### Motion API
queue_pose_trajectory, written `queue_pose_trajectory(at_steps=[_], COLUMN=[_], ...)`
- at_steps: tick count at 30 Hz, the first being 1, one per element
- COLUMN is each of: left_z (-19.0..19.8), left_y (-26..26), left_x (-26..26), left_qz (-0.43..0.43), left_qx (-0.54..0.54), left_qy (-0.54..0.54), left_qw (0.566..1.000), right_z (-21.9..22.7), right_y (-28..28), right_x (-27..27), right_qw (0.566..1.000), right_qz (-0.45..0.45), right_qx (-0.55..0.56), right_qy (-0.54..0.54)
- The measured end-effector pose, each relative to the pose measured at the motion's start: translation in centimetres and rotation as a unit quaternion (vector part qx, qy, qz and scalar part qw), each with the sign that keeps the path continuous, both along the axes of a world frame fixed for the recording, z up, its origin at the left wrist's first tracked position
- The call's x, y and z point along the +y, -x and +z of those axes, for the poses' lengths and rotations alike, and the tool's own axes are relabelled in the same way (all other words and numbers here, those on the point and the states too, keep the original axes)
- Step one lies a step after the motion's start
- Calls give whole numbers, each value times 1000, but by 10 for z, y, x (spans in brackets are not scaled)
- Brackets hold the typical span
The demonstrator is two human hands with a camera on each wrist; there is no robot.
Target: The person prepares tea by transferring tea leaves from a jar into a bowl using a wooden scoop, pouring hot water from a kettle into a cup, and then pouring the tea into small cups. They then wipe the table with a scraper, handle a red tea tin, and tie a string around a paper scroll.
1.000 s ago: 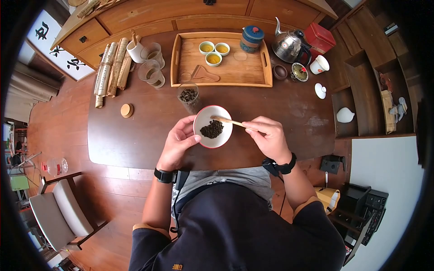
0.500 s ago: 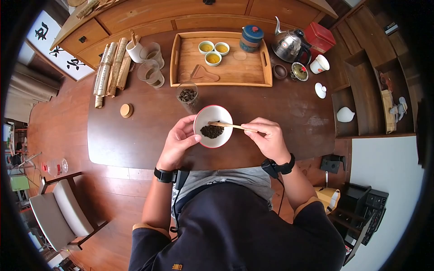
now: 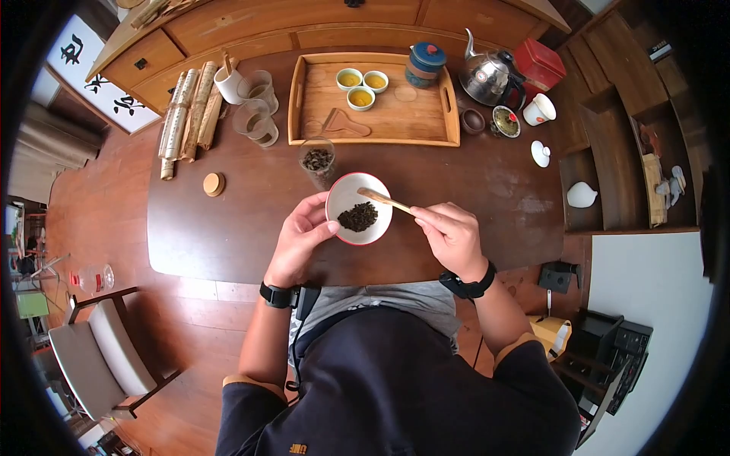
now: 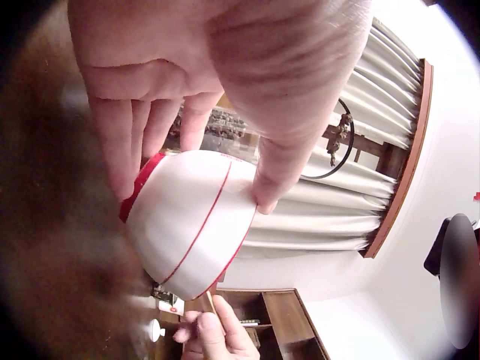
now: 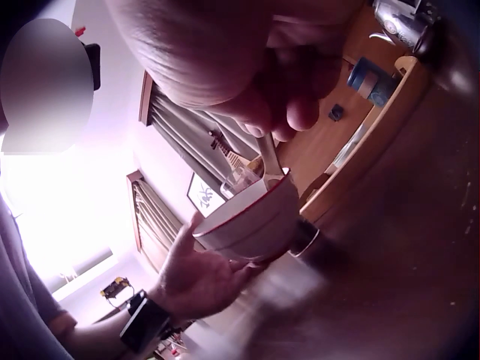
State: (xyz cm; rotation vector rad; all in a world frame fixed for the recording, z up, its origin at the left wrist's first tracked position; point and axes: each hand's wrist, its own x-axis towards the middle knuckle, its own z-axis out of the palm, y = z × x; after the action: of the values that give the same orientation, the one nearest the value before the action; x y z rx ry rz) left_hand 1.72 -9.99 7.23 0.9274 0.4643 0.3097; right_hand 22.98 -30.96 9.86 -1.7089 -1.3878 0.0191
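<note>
My left hand (image 3: 298, 237) holds a white, red-rimmed bowl (image 3: 344, 193) over the near part of the table, thumb at the rim and fingers around the far side. Dark dry tea leaves (image 3: 359, 217) lie heaped in it. In the left wrist view the bowl (image 4: 187, 217) shows a thin red line around its outside. Between thumb and fingers my right hand (image 3: 455, 234) pinches a slim wooden tea scoop (image 3: 389, 201). Its flat tip hovers over the far part of the bowl's inside, beyond the heap. The right wrist view shows the scoop (image 5: 270, 159) reaching down past the rim.
Just beyond the bowl stands a glass of tea leaves (image 3: 318, 161). Farther back, a wooden tray (image 3: 411, 137) carries three filled cups (image 3: 360, 98) and a blue canister (image 3: 424, 64). A kettle (image 3: 487, 80) stands right; glasses (image 3: 257, 123) and bamboo scrolls (image 3: 186, 114) sit left.
The scoop's tip dipped down to the leaves half a second ago and now stands higher, toward the bowl's far side. My left hand and the bowl have stayed nearly still.
</note>
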Motion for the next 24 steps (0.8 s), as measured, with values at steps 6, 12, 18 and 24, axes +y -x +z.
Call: queue_pose_trajectory(at_steps=[6, 12, 18, 24], left_z=[7, -2, -4, -1], left_y=[-6, -9, -7, -3], left_x=[-6, -11, -13, -12], left_qz=[16, 27, 32, 46], left_qx=[39, 62, 114, 126], left_qy=[9, 20, 16, 3], left_qw=[999, 998, 993, 991], right_z=[-5, -5, -17, -25], right_y=[2, 1, -5, -3], right_x=[-6, -12, -10, 1], right_qw=[999, 980, 911, 835], right_qz=[18, 9, 11, 7], right_qx=[6, 163, 359, 510], right_qy=[30, 117, 201, 204])
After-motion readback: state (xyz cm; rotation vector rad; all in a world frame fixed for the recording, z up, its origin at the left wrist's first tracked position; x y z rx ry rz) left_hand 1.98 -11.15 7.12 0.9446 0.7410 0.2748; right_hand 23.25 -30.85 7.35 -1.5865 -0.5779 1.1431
